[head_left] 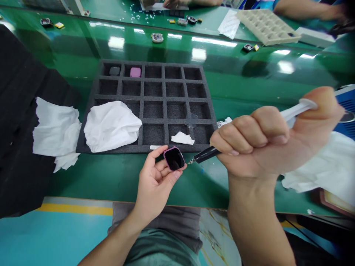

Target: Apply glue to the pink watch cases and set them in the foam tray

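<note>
My left hand (155, 184) pinches a purple smartwatch case (174, 158) with a dark square screen, just in front of the tray's near edge. My right hand (257, 140) is wrapped round a syringe-like tool with a black barrel (206, 154). Its white plunger (298, 110) comes out above the fist, with my thumb on its end. The thin metal tip points at the right side of the watch case; whether they touch, I cannot tell. Behind them, the grey foam tray (141, 111) has a black watch case (114, 71) and a pink-purple one (135, 72) in its back row.
A white cloth (112, 127) and a white scrap (182, 138) lie on the tray. Black foam (22, 122) is stacked at left with another cloth (57, 127). White cloth (327, 166) lies at right. Across the bench are watch parts (157, 37), a beige tray (266, 26) and other people's arms.
</note>
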`<control>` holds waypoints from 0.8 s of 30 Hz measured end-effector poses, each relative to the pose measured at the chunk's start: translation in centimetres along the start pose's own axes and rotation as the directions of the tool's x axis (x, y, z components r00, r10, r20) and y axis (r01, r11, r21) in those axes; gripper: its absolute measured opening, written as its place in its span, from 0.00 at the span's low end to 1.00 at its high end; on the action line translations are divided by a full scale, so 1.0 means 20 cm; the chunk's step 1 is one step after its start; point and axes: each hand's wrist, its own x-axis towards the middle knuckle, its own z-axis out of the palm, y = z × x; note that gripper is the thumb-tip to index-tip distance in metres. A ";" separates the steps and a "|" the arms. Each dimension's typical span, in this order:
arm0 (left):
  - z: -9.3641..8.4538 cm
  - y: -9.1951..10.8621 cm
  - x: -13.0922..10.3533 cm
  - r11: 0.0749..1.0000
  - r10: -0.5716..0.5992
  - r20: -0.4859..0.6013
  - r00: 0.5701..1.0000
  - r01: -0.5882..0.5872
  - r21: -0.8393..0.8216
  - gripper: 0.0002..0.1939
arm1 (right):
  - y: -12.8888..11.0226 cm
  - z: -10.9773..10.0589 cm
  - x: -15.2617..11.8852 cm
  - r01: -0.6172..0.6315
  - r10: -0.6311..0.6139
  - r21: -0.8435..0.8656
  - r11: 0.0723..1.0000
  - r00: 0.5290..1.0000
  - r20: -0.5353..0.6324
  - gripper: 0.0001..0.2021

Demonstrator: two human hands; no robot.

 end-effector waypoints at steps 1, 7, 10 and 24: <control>0.00 0.00 0.00 1.000 0.001 0.000 1.000 -0.001 0.002 0.27 | 0.00 0.00 0.00 0.001 -0.001 0.001 1.000 1.000 -0.007 0.32; 0.00 0.00 0.00 1.000 0.011 0.003 1.000 -0.011 0.013 0.27 | 0.00 -0.04 0.00 0.017 -0.016 -0.010 1.000 0.999 0.030 0.31; 0.00 0.00 0.00 1.000 0.011 0.003 1.000 -0.011 0.026 0.27 | 0.00 -0.07 0.02 0.047 -0.044 -0.025 0.999 0.992 0.119 0.31; -0.01 -0.03 -0.01 0.986 -0.033 0.046 0.998 0.025 0.163 0.25 | 0.04 -0.05 -0.01 0.200 -0.197 0.084 0.976 0.979 -0.044 0.36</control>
